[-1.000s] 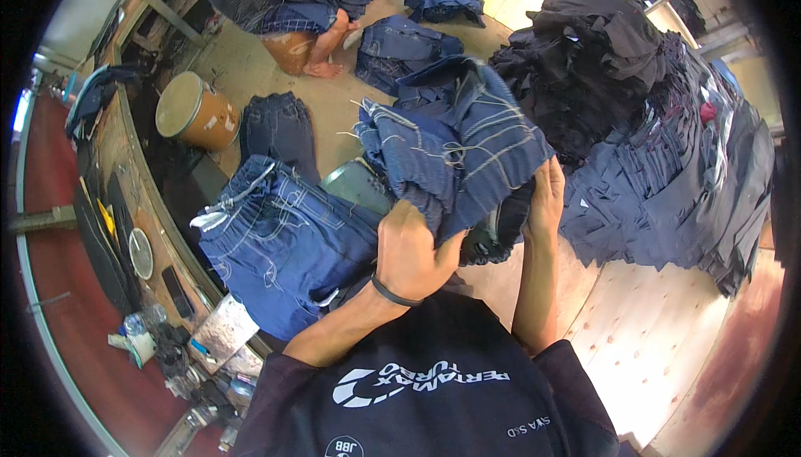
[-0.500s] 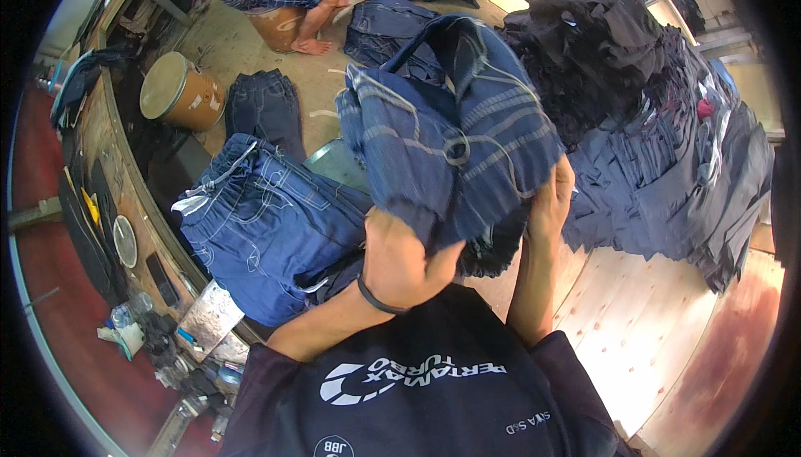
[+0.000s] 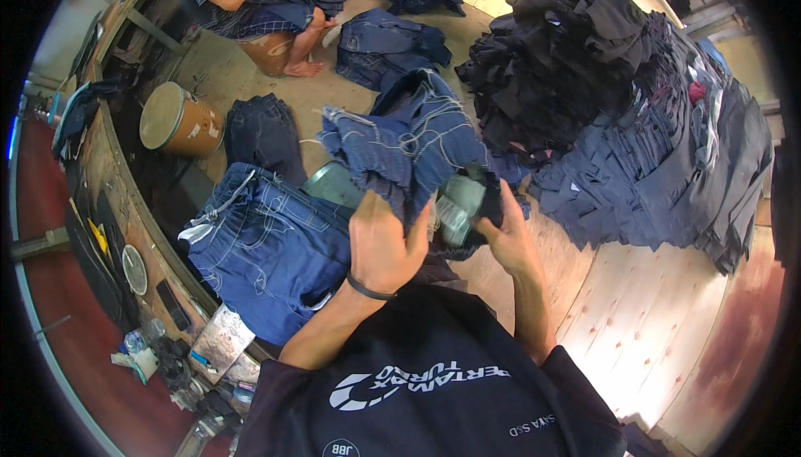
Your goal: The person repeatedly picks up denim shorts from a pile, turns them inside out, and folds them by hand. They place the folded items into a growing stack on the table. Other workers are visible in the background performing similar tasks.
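A blue denim garment (image 3: 409, 144) with pale stitching and a drawstring, probably shorts, hangs bunched up in front of me. My left hand (image 3: 384, 240) is closed round its near left side; a dark band circles that wrist. On the right side of the garment, my right hand (image 3: 511, 236) pinches a dark edge between thumb and fingers. Between the two hands shows a grey-green patch (image 3: 460, 207), which looks like inner fabric or a label and is blurred. Beside my left forearm lies a stack of blue denim shorts (image 3: 267, 248) with white drawstrings.
At right rises a big heap of black and dark blue garments (image 3: 567, 65). Ahead lie folded dark jeans (image 3: 263, 136), a denim pile (image 3: 388, 48) and a brown drum (image 3: 179, 119). Another person (image 3: 250, 7) sits at the far left. Bottles and machine parts (image 3: 179, 365) crowd the lower left.
The denim garment has come down and nearer, and its dark inside with the grey-green patch now shows. My right hand has moved left and down along its edge.
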A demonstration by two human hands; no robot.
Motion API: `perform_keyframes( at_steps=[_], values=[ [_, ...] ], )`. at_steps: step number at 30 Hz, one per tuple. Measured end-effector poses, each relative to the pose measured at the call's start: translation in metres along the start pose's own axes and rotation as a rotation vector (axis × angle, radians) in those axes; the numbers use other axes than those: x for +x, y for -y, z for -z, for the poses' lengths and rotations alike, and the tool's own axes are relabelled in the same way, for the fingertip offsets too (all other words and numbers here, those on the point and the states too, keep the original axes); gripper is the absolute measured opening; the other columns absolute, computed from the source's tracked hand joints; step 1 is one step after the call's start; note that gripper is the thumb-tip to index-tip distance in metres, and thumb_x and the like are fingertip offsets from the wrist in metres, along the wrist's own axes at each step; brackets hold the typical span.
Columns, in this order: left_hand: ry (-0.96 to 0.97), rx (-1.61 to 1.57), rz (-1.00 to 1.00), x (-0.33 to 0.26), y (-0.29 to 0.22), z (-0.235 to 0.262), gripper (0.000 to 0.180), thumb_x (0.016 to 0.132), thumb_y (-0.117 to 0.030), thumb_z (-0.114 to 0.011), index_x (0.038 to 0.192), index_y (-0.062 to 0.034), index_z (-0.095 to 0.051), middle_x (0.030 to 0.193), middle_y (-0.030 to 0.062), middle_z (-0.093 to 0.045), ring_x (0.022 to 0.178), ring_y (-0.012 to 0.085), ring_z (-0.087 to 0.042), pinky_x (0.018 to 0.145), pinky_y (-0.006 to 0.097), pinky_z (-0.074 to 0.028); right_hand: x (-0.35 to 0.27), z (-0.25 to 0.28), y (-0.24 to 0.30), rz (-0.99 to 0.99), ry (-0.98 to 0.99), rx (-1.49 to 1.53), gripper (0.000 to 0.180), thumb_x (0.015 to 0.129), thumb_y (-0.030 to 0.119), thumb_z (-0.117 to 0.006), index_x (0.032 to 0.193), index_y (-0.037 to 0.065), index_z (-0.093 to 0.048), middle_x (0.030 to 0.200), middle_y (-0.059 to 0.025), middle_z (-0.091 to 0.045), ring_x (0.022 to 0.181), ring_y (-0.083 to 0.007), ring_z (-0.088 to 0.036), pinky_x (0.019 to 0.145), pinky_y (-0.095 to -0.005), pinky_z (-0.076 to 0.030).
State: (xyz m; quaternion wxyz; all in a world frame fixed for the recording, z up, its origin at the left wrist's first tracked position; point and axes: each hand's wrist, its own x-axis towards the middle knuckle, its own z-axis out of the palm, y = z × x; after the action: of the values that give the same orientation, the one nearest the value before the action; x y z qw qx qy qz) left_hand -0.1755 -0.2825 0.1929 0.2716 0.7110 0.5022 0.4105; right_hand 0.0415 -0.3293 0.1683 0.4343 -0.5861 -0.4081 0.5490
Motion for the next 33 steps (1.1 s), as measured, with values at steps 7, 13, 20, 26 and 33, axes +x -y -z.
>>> perform_keyframes(
  at_steps=[7, 13, 20, 26, 33],
  values=[
    [-0.021, -0.021, -0.029, -0.001, 0.004, -0.001, 0.017, 0.087, -0.006, -0.079, 0.091, 0.008, -0.069, 0.088, 0.0298, -0.066, 0.077, 0.051, -0.063, 0.069, 0.055, -0.05, 0.006, 0.017, -0.019, -0.084, 0.014, 0.091, 0.093, 0.089, -0.014, -0.068, 0.169, -0.004, -0.021, 0.16, -0.0146, -0.046, 0.143, -0.023, -0.049, 0.12, -0.0378, -0.04],
    [-0.034, -0.117, 0.03, -0.001, 0.005, 0.0, 0.019, 0.089, -0.009, -0.08, 0.092, 0.0078, -0.071, 0.091, 0.0299, -0.07, 0.084, 0.0518, -0.067, 0.074, 0.053, -0.054, 0.01, 0.009, -0.002, -0.086, 0.049, -0.034, 0.084, 0.095, -0.004, -0.07, 0.166, -0.006, -0.026, 0.157, -0.0155, -0.051, 0.142, -0.0228, -0.05, 0.118, -0.0357, -0.041],
    [0.003, -0.49, 0.251, -0.012, 0.053, -0.023, 0.032, 0.1, -0.022, -0.077, 0.112, 0.0072, -0.071, 0.105, 0.019, -0.076, 0.094, 0.0316, -0.073, 0.085, 0.044, -0.055, 0.044, -0.032, -0.027, 0.113, -0.123, -0.36, 0.047, 0.108, 0.023, -0.065, 0.141, -0.01, -0.06, 0.129, -0.0243, -0.073, 0.119, -0.0232, -0.067, 0.104, -0.0361, -0.051],
    [-0.017, -0.346, 0.632, -0.03, 0.117, -0.018, 0.041, 0.106, -0.031, -0.071, 0.087, 0.0057, -0.068, 0.084, 0.0035, -0.068, 0.081, 0.0116, -0.057, 0.075, 0.034, -0.049, 0.084, 0.038, -0.056, 0.049, -0.17, -0.556, 0.042, 0.101, 0.019, -0.067, 0.139, -0.001, -0.067, 0.137, -0.0264, -0.069, 0.131, -0.0405, -0.066, 0.109, -0.0447, -0.052],
    [-0.265, -0.421, 1.032, -0.067, 0.134, 0.014, 0.096, 0.102, -0.044, -0.074, 0.155, 0.0226, -0.03, 0.142, 0.0259, -0.059, 0.13, 0.0263, -0.057, 0.111, 0.035, -0.045, 0.165, 0.116, -0.026, 0.148, -0.265, -0.81, 0.041, 0.101, 0.026, -0.066, 0.137, 0.008, -0.071, 0.12, -0.0272, -0.074, 0.114, -0.0483, -0.07, 0.101, -0.0498, -0.055]
  ],
)
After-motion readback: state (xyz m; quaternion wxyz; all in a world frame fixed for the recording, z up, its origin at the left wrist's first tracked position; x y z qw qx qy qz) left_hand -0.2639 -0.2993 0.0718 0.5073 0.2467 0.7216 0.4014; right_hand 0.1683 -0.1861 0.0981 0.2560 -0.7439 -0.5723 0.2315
